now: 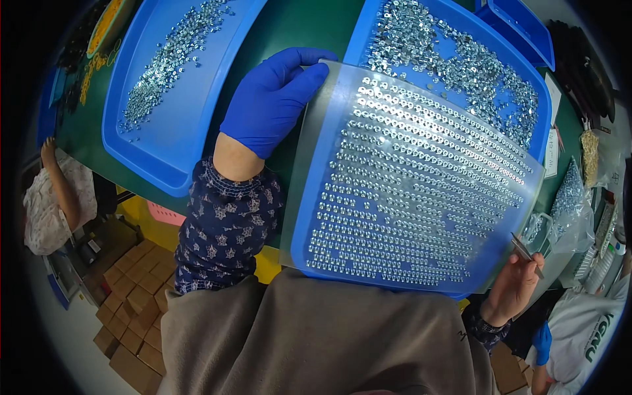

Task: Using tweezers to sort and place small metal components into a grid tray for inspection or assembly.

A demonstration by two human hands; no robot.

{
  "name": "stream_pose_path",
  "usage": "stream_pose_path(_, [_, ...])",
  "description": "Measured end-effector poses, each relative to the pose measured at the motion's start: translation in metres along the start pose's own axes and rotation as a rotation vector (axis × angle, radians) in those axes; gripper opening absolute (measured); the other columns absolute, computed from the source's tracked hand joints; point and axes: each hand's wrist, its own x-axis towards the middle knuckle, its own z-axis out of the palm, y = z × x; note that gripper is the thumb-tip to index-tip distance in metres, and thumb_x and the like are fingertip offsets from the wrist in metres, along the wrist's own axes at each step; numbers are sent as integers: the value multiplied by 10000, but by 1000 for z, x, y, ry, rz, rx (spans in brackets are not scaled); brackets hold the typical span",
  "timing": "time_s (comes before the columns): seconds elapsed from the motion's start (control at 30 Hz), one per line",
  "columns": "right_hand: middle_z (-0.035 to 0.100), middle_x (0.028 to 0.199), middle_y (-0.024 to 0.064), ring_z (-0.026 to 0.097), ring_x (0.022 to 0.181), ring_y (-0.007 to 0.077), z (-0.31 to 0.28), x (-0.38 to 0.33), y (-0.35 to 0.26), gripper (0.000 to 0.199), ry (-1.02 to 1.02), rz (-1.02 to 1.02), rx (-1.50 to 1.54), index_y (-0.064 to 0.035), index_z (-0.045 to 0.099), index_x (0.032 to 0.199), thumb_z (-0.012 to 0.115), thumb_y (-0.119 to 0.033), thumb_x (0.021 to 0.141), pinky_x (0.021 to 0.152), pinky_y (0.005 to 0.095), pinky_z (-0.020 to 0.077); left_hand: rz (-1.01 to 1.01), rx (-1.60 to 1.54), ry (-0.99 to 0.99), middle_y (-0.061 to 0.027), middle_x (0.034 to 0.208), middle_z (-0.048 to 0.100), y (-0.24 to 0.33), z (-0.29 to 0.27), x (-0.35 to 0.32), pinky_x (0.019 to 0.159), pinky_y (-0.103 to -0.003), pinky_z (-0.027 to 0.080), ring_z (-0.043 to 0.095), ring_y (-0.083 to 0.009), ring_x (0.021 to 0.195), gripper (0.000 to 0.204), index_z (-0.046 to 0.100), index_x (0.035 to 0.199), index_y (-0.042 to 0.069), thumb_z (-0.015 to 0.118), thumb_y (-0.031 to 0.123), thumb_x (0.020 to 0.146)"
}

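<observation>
My left hand (273, 99), in a blue glove, pinches the far left corner of a clear plastic sheet (299, 210). Many rows of small, shiny, ring-like metal parts (408, 178) cover the sheet, with some gaps among the nearer rows. Under it lies a blue tray (361, 46), whose far half holds loose metal parts (454, 59). My bare right hand (512, 286) is closed around metal tweezers (523, 249) beside the sheet's near right corner. Their tips point up and left, close to the sheet's edge; I cannot tell whether they touch it.
Another blue tray (204, 79) with loose metal parts stands at left on the green table (296, 29). Clear bags of parts (571, 210) and a blue bin (520, 29) are at right. Other people sit at left (62, 204) and lower right (579, 329). Cardboard boxes (135, 309) fill the floor.
</observation>
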Motion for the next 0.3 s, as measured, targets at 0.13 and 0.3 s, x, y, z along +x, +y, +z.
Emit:
stream_pose_path(0.13, [527,1028,43,450,874,163,-4,-4,0,253,-36,18,25,-11,505,1090,435,-183,917,792,297,351,31,0,7,-23,888,606,-2,-2,0,735,-195,419,538,-75,815,218,593,1027,33,556,152,847])
stream_pose_path(0.3, [527,1072,52,458,913,166,-8,-8,0,269,-58,22,12,-20,490,1123,453,-176,907,808,301,355,78,7,-4,-11,831,605,-4,-5,-1,685,-186,421,536,-66,767,222,585,1009,28,577,163,834])
